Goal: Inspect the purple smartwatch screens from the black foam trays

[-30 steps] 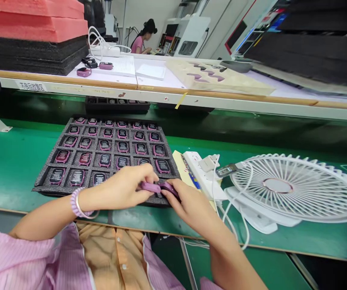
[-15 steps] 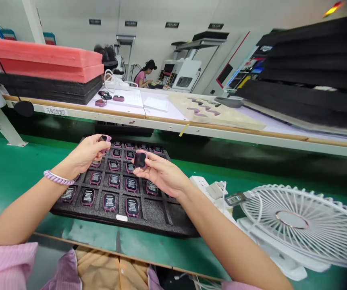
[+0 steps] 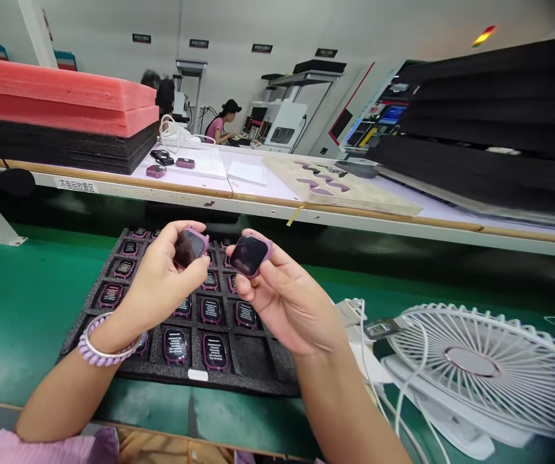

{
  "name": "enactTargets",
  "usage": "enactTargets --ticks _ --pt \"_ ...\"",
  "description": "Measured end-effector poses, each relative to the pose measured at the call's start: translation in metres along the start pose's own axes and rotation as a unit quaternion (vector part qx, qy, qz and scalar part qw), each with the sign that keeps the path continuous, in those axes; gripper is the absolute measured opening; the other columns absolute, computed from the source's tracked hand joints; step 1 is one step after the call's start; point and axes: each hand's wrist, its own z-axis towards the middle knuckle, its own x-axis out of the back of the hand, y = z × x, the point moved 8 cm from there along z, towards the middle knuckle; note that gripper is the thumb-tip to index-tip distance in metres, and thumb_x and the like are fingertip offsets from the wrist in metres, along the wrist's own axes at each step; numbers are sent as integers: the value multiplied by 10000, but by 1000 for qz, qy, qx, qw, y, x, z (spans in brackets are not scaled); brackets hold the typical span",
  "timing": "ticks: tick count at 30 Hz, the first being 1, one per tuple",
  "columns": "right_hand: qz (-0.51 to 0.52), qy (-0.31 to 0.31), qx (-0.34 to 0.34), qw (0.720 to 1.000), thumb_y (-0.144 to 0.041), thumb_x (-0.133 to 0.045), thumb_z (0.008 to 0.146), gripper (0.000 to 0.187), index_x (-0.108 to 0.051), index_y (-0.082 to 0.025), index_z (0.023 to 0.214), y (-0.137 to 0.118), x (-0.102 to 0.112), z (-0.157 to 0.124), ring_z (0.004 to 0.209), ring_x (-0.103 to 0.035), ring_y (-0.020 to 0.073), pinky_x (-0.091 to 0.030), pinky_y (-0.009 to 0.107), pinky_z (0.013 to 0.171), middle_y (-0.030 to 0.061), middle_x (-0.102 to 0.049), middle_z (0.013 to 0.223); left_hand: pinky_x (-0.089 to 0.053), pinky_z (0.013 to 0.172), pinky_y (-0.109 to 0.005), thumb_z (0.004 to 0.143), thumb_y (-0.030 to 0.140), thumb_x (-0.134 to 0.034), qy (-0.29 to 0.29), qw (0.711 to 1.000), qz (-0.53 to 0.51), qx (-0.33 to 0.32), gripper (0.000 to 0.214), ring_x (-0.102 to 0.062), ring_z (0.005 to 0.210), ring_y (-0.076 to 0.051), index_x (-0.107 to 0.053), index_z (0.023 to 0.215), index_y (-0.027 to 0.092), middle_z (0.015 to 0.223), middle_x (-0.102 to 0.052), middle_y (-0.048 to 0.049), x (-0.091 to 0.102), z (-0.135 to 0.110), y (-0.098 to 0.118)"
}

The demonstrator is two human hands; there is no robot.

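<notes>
Under both my hands runs the green table [image 3: 26, 309]. Beyond my hands, a long white shelf [image 3: 354, 216] crosses the whole view, and on it, far to the left, lies a stack of pink and black foam sheets [image 3: 64, 122]. Well to the right of my right hand a white fan [image 3: 480, 367] lies flat on the table, its cable running back toward a white power strip [image 3: 354, 316] that sits just beside my right wrist. Directly below my hands lies a black foam tray [image 3: 253, 367], most of its pockets filled with small purple watch bodies [image 3: 176, 345]; the pockets nearest my right wrist are bare foam. Far beyond my hands, behind the shelf, a person in pink [image 3: 219, 125] sits at a machine. Nothing stands between my hands and the tray.

My left hand [image 3: 161, 290] is raised above the tray, a lilac bracelet [image 3: 98, 348] on its wrist. Its fingers are curled tight around a purple watch [image 3: 189, 248], thumb on the near edge, dark screen tilted toward me. My right hand [image 3: 291, 303] is just beside it, palm up and half open. Its thumb and fingertips pinch a second purple watch [image 3: 249, 255] by the edges, screen up. The two watches are close together but not touching.
</notes>
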Motion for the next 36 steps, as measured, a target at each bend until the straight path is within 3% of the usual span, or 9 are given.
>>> enactTargets --ticks 4,10,18,22,36 --pt "-12 5 6 1000 -341 -948 843 464 -727 -280 1246 9 6 -1 774 -675 126 -602 231 710 14 -713 1074 -472 650 -233 767 228 -677 -6 1000 27 12 404 -555 754 -126 -619 1157 137 883 -620 -7 -8 -3 -13" --pt "41 -19 -19 999 -329 -954 837 413 -755 -246 1189 17 5 5 695 -617 104 -539 210 637 -3 -671 949 -438 616 -245 785 250 -624 2 995 95 2 405 -532 696 -121 -616 1178 154 865 -631 2 -12 -7 -16" --pt "62 -31 -19 997 -294 -934 860 448 -704 -236 1240 22 4 8 700 -608 110 -538 226 664 12 -701 984 -498 767 -284 773 269 -657 -8 997 77 8 516 -617 881 -156 -555 1267 158 1041 -673 -48 -13 -3 -31" --pt "66 -43 -23 997 -269 -877 905 441 -649 -289 1282 20 3 9 701 -629 125 -543 241 667 12 -722 996 -503 787 -298 773 279 -658 -5 997 83 -1 488 -613 900 -163 -543 1232 160 1051 -653 -54 -11 -1 -31" --pt "19 -35 -21 999 -299 -838 921 406 -620 -279 1263 22 8 8 716 -631 137 -556 268 680 25 -709 1033 -478 765 -298 788 266 -615 19 989 142 -17 398 -601 853 -160 -577 1174 175 1015 -656 -37 -6 -1 -24"
